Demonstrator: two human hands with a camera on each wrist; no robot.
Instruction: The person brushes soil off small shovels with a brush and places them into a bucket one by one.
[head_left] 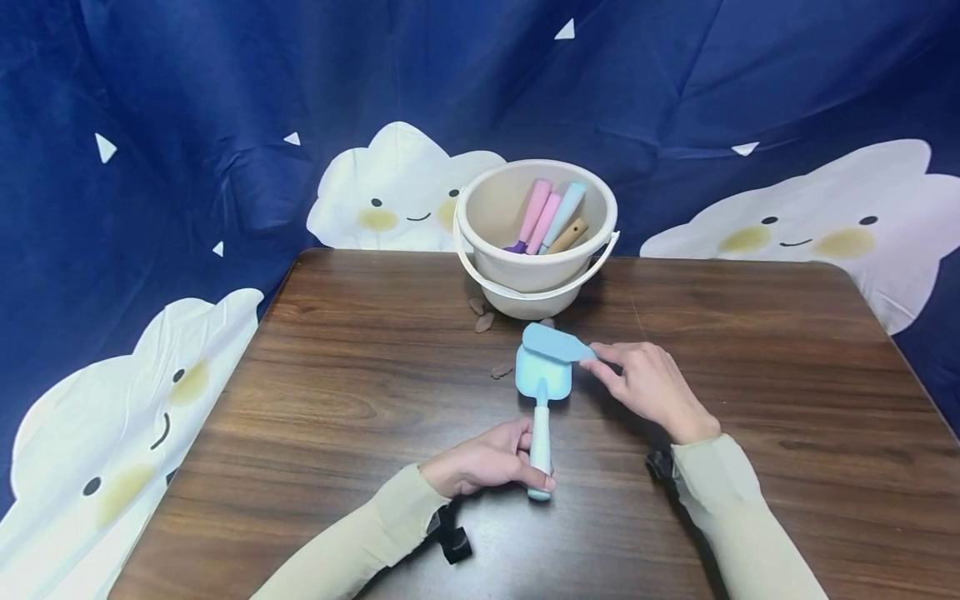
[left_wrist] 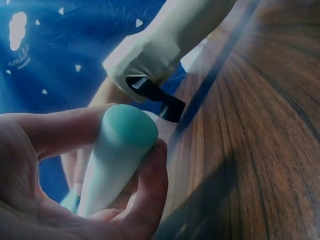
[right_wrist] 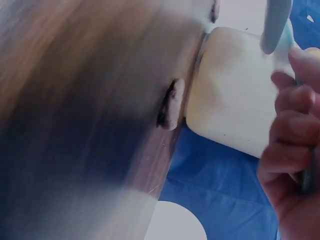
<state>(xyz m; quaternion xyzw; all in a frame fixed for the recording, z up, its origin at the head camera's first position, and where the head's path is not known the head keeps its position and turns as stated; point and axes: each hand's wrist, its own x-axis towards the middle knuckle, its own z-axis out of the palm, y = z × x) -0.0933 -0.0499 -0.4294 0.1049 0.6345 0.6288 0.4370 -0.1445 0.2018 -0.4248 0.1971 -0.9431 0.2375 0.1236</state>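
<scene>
My left hand grips the white handle of a light blue toy shovel, its blade pointing away from me. The handle's green end shows between thumb and fingers in the left wrist view. My right hand pinches the narrow end of a flat light blue spatula-like tool, which overlaps the far part of the shovel blade in the head view. In the right wrist view, the fingers of my right hand are curled. Small brown flakes lie on the table, one just left of the blade.
A cream bucket with a lowered handle stands at the table's back edge, beyond the shovel. Inside lean two pink handles, a light blue handle and a brown one. A blue cloth with clouds hangs behind the wooden table.
</scene>
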